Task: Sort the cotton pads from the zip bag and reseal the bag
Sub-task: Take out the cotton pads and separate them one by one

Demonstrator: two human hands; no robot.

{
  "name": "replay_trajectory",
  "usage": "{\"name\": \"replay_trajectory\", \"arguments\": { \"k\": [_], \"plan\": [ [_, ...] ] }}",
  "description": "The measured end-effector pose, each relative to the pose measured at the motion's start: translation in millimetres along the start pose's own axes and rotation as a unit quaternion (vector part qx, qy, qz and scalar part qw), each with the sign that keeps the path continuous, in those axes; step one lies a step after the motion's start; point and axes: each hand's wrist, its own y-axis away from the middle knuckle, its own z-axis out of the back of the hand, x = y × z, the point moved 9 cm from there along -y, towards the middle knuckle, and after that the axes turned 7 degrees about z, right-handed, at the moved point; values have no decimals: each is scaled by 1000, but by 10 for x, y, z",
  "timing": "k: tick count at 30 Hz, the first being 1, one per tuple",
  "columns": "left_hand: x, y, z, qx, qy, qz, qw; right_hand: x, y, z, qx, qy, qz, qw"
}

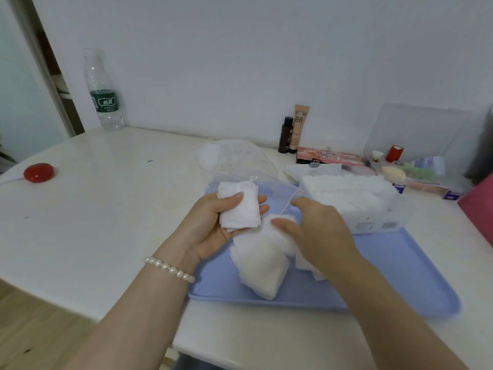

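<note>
My left hand (213, 225) holds a small stack of white cotton pads (238, 206), thumb pressed on top, palm up over the left end of a blue tray (400, 279). My right hand (317, 231) reaches palm down onto a loose heap of cotton pads (262, 265) lying on the tray, its fingertips touching the top of the heap. A clear zip bag (237, 158), crumpled and mostly flat, lies on the white table behind the tray. A clear box packed with cotton pads (352, 201) stands at the tray's back right.
A plastic water bottle (102, 92) stands at the back left by the wall. A red round object (38, 172) lies near the left table edge. Cosmetics tubes (294, 129), a palette and a clear organiser (416, 145) crowd the back right. A pink item (478, 209) sits at the right edge.
</note>
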Motion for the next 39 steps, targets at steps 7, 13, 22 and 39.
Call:
{"name": "replay_trajectory", "arguments": {
  "k": [7,13,22,39],
  "plan": [
    [46,4,-14,3,3,11,1000,-161,-90,-365,94,-68,-43,992],
    [50,-12,-6,-3,10,8,1000,-25,32,306,-154,-228,66,959],
    [2,-44,-145,21,5,-36,999,-20,70,132,-106,-655,-32,748],
    [231,-75,-367,57,26,24,998,350,149,168,-262,-306,163,901]
  ]
}}
